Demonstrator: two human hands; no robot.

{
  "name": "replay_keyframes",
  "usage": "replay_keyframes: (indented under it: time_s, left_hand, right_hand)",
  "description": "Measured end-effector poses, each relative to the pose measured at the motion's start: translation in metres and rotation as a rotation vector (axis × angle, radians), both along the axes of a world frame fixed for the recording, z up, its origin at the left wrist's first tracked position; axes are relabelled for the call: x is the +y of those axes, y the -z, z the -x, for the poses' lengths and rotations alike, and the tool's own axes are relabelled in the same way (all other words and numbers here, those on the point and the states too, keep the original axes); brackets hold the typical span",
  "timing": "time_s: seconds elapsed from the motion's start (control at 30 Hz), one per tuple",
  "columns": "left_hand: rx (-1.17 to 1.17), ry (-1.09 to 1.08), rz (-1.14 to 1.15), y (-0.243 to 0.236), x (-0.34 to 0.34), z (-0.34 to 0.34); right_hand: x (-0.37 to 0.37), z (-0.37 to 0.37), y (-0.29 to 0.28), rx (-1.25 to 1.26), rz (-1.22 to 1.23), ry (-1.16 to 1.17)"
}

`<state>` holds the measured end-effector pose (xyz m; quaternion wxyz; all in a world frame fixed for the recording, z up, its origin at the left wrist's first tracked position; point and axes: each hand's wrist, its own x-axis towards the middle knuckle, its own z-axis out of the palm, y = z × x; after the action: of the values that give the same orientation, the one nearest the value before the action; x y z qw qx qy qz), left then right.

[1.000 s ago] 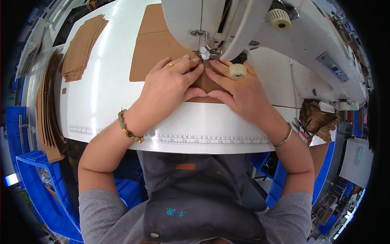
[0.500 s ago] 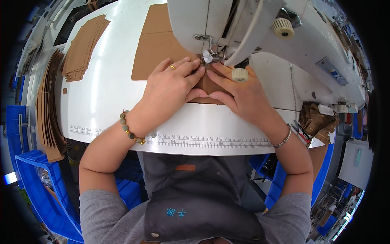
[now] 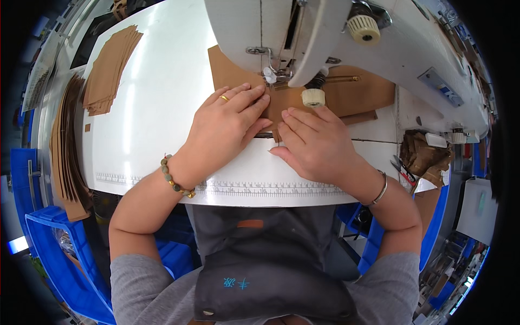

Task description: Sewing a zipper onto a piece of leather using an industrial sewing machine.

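1. Brown workpiece (image 3: 374, 86): under the head of the sewing machine (image 3: 230, 27), long axis roughly nine-to-three o'clock.
2. Left hand (image 3: 226, 120): flat on it, fingers close together, pinching nothing we can see; nearer the machine's head, at one o'clock.
3. Right hand (image 3: 319, 143): fingers flat, thumb spread; we find the workpiece toward twelve o'clock.

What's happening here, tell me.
A person is working at a white sewing machine, both hands on brown material that lies under the machine's head. The left hand lies flat with its fingers close to the presser foot; the right hand rests on the material nearer the table's front edge. A stack of brown pieces lies to the left.
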<state>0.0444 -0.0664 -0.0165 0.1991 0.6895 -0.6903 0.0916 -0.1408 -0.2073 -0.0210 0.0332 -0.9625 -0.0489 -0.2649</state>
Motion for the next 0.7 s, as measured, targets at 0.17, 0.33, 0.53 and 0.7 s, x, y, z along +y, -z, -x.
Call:
replay_keyframes:
  time_s: [0.17,0.33,0.53,0.7]
  left_hand:
    - [0.085,0.049,-0.027,-0.004,0.003,-0.006]
    - [0.149,0.139,-0.048,-0.011,-0.001,-0.023]
    - [0.066,0.103,-0.029,-0.005,0.001,-0.01]
    - [0.049,0.079,-0.054,-0.005,0.0,-0.01]
  right_hand:
    - [0.004,0.0,-0.001,-0.006,0.021,-0.039]
    - [0.006,-0.001,0.001,-0.042,-0.078,-0.149]
    - [-0.005,0.025,-0.038,0.109,-0.001,-0.014]
    - [-0.094,0.143,-0.121,-0.555,0.167,0.481]
